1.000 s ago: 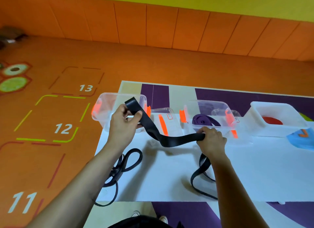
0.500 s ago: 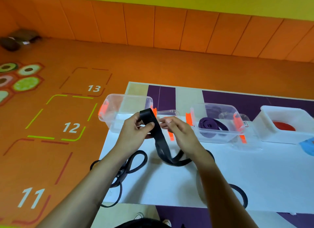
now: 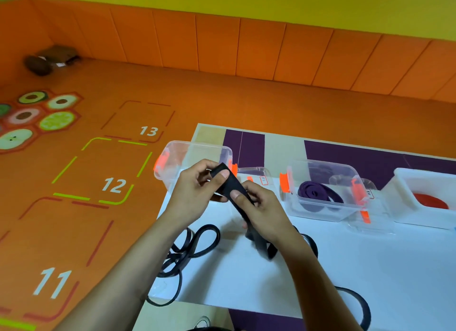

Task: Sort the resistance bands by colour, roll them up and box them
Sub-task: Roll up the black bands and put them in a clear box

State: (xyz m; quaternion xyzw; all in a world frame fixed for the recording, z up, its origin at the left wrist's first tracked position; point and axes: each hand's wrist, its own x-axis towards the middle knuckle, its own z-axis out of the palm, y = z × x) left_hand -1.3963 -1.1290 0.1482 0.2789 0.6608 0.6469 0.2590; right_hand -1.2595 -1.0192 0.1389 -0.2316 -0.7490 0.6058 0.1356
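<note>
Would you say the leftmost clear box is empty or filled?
Empty, apparently: nothing shows through the leftmost clear box; left hand and right hand hold the black band.

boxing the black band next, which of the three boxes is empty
The clear box farthest left, behind the left hand: nothing shows inside. The middle clear box holds a purple band, the white box a red band.

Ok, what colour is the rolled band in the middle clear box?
Dark purple: rolled flat band in the clear plastic box, head view.
</note>
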